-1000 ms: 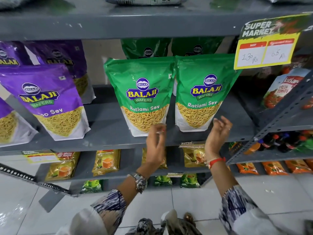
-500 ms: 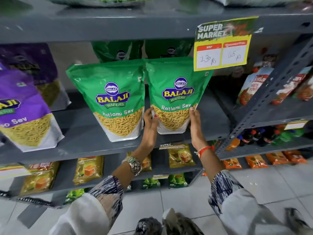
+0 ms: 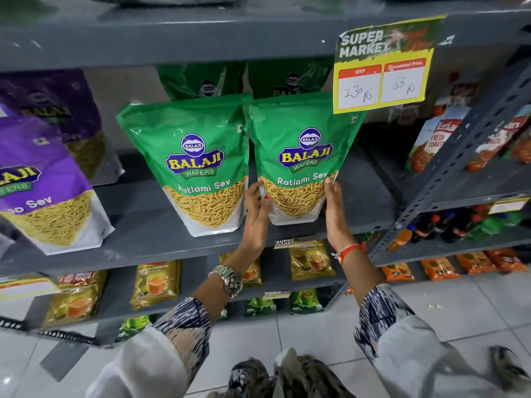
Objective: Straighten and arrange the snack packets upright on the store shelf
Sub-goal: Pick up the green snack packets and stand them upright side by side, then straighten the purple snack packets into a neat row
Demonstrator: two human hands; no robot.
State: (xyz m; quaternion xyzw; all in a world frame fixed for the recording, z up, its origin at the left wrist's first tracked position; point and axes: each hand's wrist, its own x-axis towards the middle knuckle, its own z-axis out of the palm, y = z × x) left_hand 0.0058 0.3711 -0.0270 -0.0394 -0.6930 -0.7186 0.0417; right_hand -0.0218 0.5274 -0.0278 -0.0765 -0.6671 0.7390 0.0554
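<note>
Two green Ratlami Sev packets stand upright side by side on the grey shelf [image 3: 143, 234]. My left hand [image 3: 256, 214] grips the lower left edge of the right green packet [image 3: 301, 145], and my right hand [image 3: 334, 208] grips its lower right edge. The left green packet [image 3: 195, 156] stands just beside it, almost touching, with neither hand on it. Two more green packets [image 3: 204, 81] stand behind in shadow. Purple sev packets [image 3: 37, 179] lean on the same shelf at the left.
A yellow price tag [image 3: 382, 70] hangs from the upper shelf over the right packet's top corner. A slotted upright post [image 3: 459, 150] divides off tomato ketchup pouches [image 3: 431, 139] at the right. Tea packets [image 3: 311, 259] and bottles [image 3: 448, 225] fill lower shelves.
From open and below the shelf edge, both hands rose and closed on the sides of the right green packet. The view shifted right, then the grip stayed steady.
</note>
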